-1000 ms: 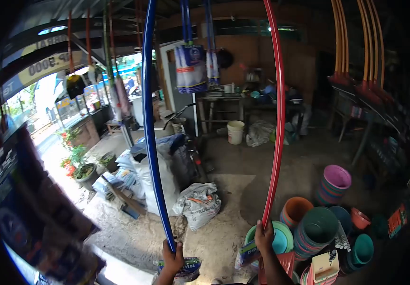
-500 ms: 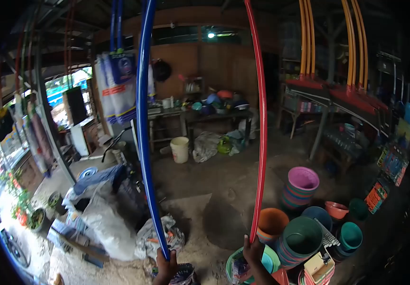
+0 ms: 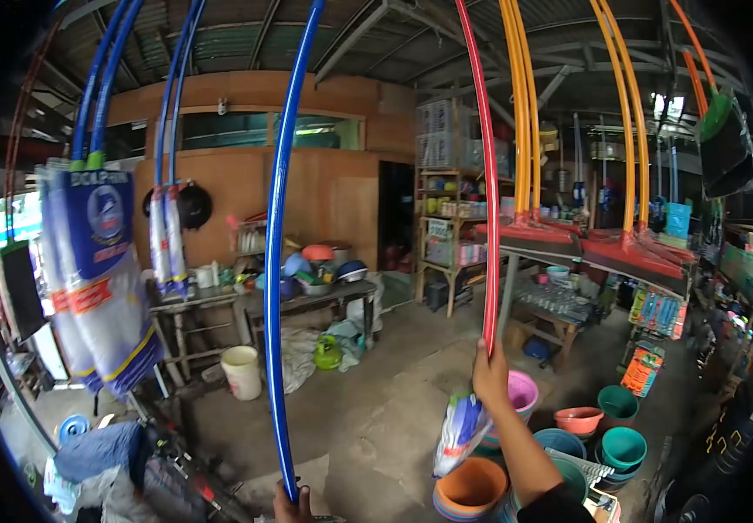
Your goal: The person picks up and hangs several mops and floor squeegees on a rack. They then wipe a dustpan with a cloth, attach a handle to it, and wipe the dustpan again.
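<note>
My left hand [image 3: 293,504] is at the bottom edge, fingers wrapped round the lower part of a blue broom handle [image 3: 275,288]. The handle rises past the top of the view; its lower end is out of view. Higher and to the right, my right hand [image 3: 490,376] grips a red broom handle [image 3: 488,200], which also runs up out of view. Just below that hand hangs a plastic-wrapped broom head [image 3: 462,433] in white, purple and green, apparently on the red handle. It is above an orange bucket [image 3: 470,486].
Wrapped blue-handled brooms [image 3: 102,261] hang at left. Yellow-handled red squeegees [image 3: 633,253] hang at right. Stacked buckets and basins [image 3: 624,446] stand at lower right. A cluttered table [image 3: 306,301], a white pail [image 3: 241,372] and shelves [image 3: 446,218] are farther back.
The view has tilted up and turned right. My right hand has risen with the red handle, and the wrapped head shows below it. My left hand still holds the blue handle, lower in view.
</note>
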{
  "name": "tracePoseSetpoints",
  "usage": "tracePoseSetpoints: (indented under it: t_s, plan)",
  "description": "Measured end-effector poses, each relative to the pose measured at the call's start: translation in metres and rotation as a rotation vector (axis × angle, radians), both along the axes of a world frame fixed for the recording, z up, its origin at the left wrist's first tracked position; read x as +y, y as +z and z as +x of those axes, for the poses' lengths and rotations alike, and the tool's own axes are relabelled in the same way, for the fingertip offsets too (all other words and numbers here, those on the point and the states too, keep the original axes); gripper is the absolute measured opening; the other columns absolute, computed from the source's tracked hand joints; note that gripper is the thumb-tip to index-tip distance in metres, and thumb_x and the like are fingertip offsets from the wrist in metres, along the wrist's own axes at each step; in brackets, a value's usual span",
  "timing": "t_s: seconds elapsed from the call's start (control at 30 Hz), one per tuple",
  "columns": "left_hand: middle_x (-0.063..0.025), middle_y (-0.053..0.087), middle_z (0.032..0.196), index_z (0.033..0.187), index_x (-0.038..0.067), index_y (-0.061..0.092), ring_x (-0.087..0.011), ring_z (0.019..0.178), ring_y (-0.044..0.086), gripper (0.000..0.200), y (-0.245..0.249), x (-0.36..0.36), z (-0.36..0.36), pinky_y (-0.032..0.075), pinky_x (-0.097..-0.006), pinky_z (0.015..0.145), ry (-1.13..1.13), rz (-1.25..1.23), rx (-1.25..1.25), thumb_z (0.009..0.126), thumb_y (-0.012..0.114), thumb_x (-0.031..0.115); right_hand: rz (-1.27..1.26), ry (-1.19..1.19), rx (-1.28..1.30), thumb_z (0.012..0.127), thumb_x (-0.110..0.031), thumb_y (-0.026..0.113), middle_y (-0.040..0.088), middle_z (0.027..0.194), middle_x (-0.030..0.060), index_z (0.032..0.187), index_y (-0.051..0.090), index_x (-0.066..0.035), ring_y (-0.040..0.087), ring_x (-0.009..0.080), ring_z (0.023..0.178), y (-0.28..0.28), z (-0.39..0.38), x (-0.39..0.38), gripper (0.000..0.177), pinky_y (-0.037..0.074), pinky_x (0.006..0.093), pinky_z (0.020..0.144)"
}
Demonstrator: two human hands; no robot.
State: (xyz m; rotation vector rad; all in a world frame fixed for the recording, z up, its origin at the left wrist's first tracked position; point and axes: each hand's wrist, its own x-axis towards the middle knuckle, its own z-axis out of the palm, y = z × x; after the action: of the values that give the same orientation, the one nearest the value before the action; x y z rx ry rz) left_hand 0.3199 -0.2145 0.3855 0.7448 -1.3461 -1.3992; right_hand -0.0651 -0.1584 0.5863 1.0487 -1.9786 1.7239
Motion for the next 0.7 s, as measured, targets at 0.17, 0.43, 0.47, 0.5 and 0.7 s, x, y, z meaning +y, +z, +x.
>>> tracePoseSetpoints:
  t_s: [0.17, 0.43, 0.47, 0.5, 0.7]
  plan:
    - [-0.0193, 0.054, 0.104, 0.12, -0.001, 0.046, -0.0288, 0.091, 0.054, 0.037, 0.013, -0.077, -0.05, 0.045, -0.0398, 0.078, 0.131, -0.524, -0.217, 0.093, 0.054, 0.022, -0.207, -0.036, 0.263, 0.095, -0.032, 0.04, 0.058, 0.088, 0.0287, 0.105, 0.051, 0.001, 0.056, 0.0458, 0.086, 0.121, -0.057, -0.062, 0.036, 0.043, 0.0471, 0.074]
    - [-0.0188, 0.057, 0.107, 0.118, -0.001, 0.049, -0.0296, 0.099, 0.057, 0.04, 0.039, -0.17, -0.146, 0.045, -0.038, 0.083, 0.018, -0.413, -0.11, 0.092, 0.056, 0.028, -0.182, -0.068, 0.285, 0.092, -0.034, 0.041, 0.058, 0.099, 0.0328, 0.109, 0.052, 0.003, 0.056, 0.0468, 0.096, 0.295, -0.133, -0.158, 0.043, 0.043, 0.048, 0.083]
    - [-0.0188, 0.057, 0.107, 0.118, -0.001, 0.049, -0.0296, 0.099, 0.057, 0.04, 0.038, -0.185, -0.159, 0.045, -0.038, 0.083, 0.026, -0.429, -0.101, 0.092, 0.056, 0.028, -0.2, -0.064, 0.295, 0.092, -0.034, 0.041, 0.058, 0.099, 0.0328, 0.109, 0.052, 0.003, 0.056, 0.0468, 0.096, 0.312, -0.14, -0.17, 0.043, 0.043, 0.048, 0.083]
    - [-0.0187, 0.057, 0.107, 0.119, -0.001, 0.048, -0.0301, 0.099, 0.057, 0.042, 0.037, -0.199, -0.173, 0.045, -0.0385, 0.083, 0.014, -0.428, -0.128, 0.091, 0.057, 0.029, -0.184, -0.125, 0.337, 0.091, -0.036, 0.04, 0.057, 0.102, 0.0335, 0.111, 0.051, 0.003, 0.055, 0.0466, 0.1, 0.33, -0.146, -0.181, 0.045, 0.043, 0.0485, 0.086]
    - [-0.0184, 0.057, 0.111, 0.122, 0.001, 0.046, -0.033, 0.101, 0.056, 0.049, 0.052, -0.267, -0.234, 0.046, -0.0406, 0.084, -0.022, -0.448, -0.146, 0.09, 0.058, 0.036, -0.043, -0.376, 0.375, 0.09, -0.037, 0.037, 0.055, 0.12, 0.0269, 0.122, 0.048, -0.002, 0.052, 0.0412, 0.114, 0.405, -0.159, -0.229, 0.048, 0.039, 0.048, 0.097]
